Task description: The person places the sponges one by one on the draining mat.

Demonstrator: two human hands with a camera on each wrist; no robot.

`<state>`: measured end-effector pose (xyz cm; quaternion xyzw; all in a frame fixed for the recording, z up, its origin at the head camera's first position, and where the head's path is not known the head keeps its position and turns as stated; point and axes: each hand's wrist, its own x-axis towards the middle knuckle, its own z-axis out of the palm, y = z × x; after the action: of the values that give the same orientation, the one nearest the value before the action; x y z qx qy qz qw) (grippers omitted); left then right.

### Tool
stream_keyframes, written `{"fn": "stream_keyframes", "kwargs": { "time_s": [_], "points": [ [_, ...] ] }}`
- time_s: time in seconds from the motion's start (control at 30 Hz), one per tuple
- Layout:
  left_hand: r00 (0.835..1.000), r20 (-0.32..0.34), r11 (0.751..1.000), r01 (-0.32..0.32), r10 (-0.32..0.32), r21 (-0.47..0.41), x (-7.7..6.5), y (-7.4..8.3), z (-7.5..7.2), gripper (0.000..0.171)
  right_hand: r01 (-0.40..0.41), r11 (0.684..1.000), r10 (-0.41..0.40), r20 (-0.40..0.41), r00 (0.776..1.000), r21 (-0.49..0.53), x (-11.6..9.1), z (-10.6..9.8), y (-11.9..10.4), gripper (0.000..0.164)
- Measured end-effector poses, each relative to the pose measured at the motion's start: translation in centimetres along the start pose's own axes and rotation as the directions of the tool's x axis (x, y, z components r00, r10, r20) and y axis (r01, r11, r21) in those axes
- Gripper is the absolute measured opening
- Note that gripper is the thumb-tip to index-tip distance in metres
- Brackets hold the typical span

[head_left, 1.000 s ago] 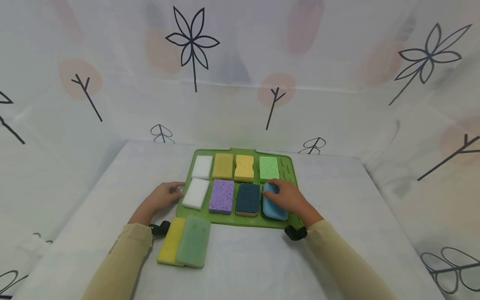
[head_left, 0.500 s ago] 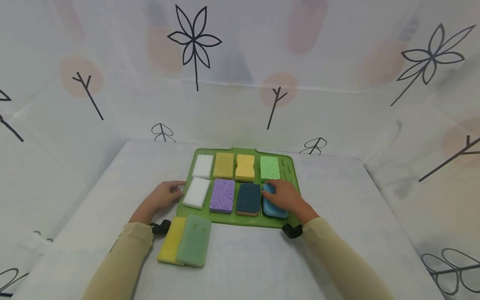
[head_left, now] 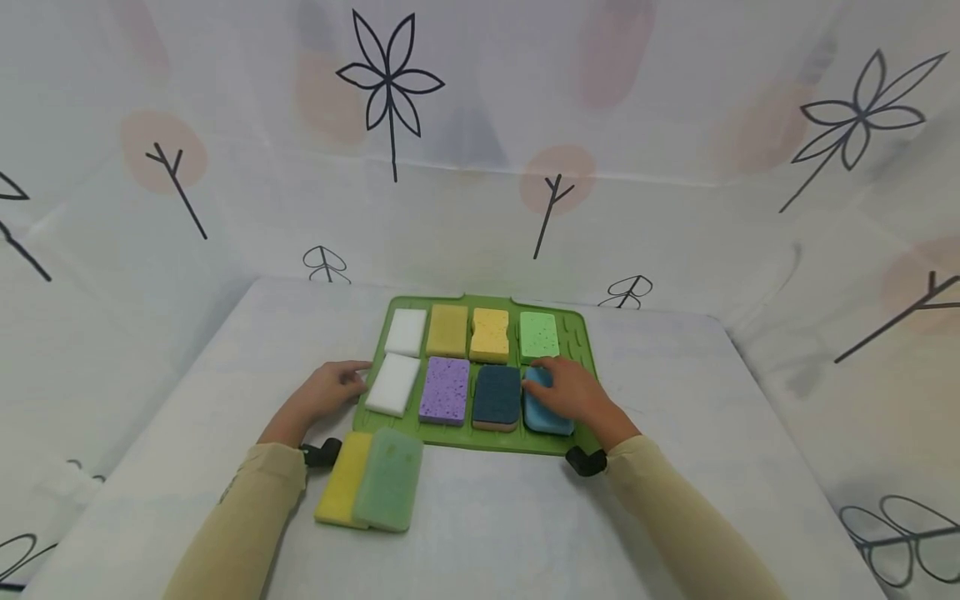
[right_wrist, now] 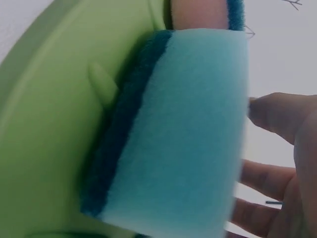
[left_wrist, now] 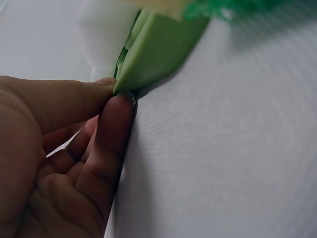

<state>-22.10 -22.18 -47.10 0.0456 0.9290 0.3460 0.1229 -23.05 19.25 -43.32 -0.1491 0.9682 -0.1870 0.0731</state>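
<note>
With thumb and fingers, my left hand (head_left: 330,392) pinches the left edge of a green tray (left_wrist: 161,49), as the left wrist view shows. My right hand (head_left: 572,392) is over a light blue sponge (head_left: 549,418) at the tray's front right, thumb on its left side and fingers at the far end. In the right wrist view this sponge (right_wrist: 183,129) rests with its dark blue scouring side down on the tray. The dark blue-topped sponge (head_left: 497,397) lies beside it, followed leftward by a purple sponge (head_left: 446,390) and a white sponge (head_left: 393,385).
The tray's back row bears a white sponge (head_left: 406,332), a tan sponge (head_left: 447,331), a yellow sponge (head_left: 490,335) and a speckled green sponge (head_left: 539,335). By my left wrist, a pale green sponge (head_left: 390,482) overlaps a yellow sponge (head_left: 345,482) on the table.
The light blue sponge sits slightly flatter and straighter on the tray than a second ago. My right wrist has shifted a little left; my left hand keeps its place.
</note>
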Motion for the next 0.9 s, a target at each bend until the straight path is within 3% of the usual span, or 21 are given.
{"fn": "stream_keyframes", "kwargs": {
  "time_s": [0.4, 0.7, 0.9],
  "points": [
    [1.000, 0.001, 1.000, 0.019, -0.019, 0.008, 0.0, 0.0, -0.1, 0.048, 0.096, 0.994, -0.104, -0.160, 0.982, -0.059, -1.6, -0.7, -2.6, 0.047],
    [1.000, 0.003, 1.000, 0.020, -0.020, 0.012, 0.0, 0.0, -0.1, 0.048, 0.161, 0.985, -0.171, -0.192, 0.966, -0.065, -2.7, -0.7, -5.0, 0.045],
    [1.000, 0.008, 1.000, 0.027, -0.027, 0.014, -0.1, 0.2, -0.2, 0.048, 0.196, 0.980, -0.189, -0.175, 0.966, 0.025, -3.4, -0.1, -6.6, 0.043]
  ]
}}
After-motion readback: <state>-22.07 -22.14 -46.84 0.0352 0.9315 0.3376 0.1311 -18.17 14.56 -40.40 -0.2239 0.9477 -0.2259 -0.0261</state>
